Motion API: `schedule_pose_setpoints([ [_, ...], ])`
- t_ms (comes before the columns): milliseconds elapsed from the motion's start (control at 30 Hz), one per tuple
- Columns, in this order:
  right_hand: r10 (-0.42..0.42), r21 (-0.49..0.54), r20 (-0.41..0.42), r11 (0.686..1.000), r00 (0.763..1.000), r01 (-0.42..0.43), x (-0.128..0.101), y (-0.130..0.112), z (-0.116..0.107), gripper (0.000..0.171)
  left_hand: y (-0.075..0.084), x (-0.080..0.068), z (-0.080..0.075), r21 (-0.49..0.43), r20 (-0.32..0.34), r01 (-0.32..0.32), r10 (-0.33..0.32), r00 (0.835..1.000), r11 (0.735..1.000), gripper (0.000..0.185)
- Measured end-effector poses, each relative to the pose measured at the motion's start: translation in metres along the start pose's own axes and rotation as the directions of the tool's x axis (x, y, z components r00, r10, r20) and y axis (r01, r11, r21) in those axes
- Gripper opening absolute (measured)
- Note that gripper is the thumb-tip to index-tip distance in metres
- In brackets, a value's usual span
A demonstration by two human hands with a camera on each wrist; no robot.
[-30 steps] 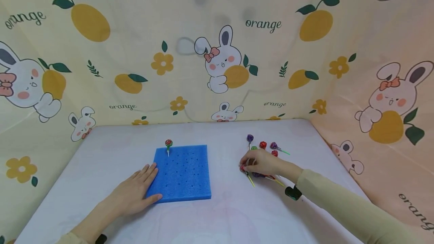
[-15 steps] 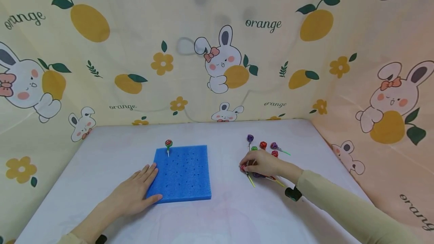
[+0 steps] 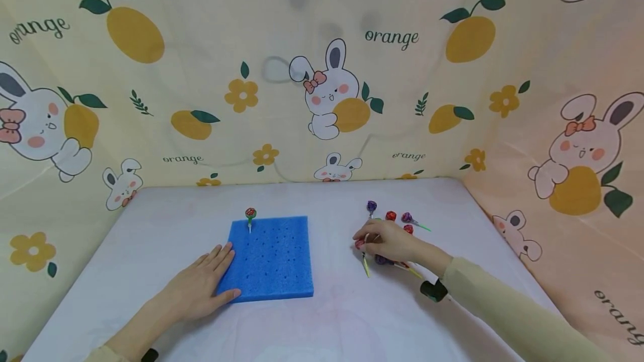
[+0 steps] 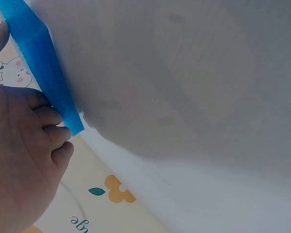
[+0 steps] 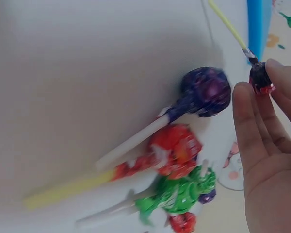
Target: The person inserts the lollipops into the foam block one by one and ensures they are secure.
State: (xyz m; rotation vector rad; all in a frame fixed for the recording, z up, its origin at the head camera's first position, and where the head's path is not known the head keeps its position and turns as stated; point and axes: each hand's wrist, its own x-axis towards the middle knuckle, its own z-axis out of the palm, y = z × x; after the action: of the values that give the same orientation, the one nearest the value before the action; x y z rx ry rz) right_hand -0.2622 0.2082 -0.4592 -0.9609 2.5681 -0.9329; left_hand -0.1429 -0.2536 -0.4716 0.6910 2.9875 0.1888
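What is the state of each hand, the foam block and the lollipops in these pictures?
left hand: flat, fingers straight, resting on the blue foam block's near left corner.
right hand: pinches a red lollipop by its head.
blue foam block: lies flat on the table.
planted lollipop: upright in the block's far left corner.
loose lollipops: lying in a pile.

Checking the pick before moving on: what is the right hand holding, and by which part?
The right hand pinches a red lollipop by its wrapped head; the yellow-green stick hangs free.

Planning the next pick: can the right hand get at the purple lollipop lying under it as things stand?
Probably yes: the purple lollipop lies bare beside the right hand, but its fingers already pinch a red lollipop.
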Motion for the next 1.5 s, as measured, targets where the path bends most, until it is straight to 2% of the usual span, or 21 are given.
schedule_pose_setpoints([
  [267,-0.099,0.041,-0.078,0.994,0.992,0.102,0.009,-0.016,0.0,0.026,0.0,0.0,-0.001,0.011,-0.004,-0.001,0.001,1.0,1.0,0.092],
  [733,-0.149,0.127,-0.242,0.975,0.959,0.183,0.036,-0.036,0.015,0.023,0.0,0.0,0.001,-0.006,0.01,0.002,-0.002,1.0,1.0,0.093],
  [967,-0.142,0.231,-0.262,0.951,0.955,0.205,0.054,-0.053,0.02,0.023,0.001,0.0,-0.001,-0.007,0.012,0.007,-0.006,1.0,1.0,0.093],
  [1333,-0.209,0.256,-0.337,0.918,0.918,0.304,0.084,-0.073,0.034,0.022,0.0,0.0,0.0,-0.003,0.0,-0.001,0.001,1.0,1.0,0.092],
  [1500,-0.197,0.271,-0.345,0.915,0.918,0.298,0.098,-0.079,0.042,0.022,0.001,0.0,0.0,0.003,-0.001,0.0,0.0,1.0,1.0,0.092],
])
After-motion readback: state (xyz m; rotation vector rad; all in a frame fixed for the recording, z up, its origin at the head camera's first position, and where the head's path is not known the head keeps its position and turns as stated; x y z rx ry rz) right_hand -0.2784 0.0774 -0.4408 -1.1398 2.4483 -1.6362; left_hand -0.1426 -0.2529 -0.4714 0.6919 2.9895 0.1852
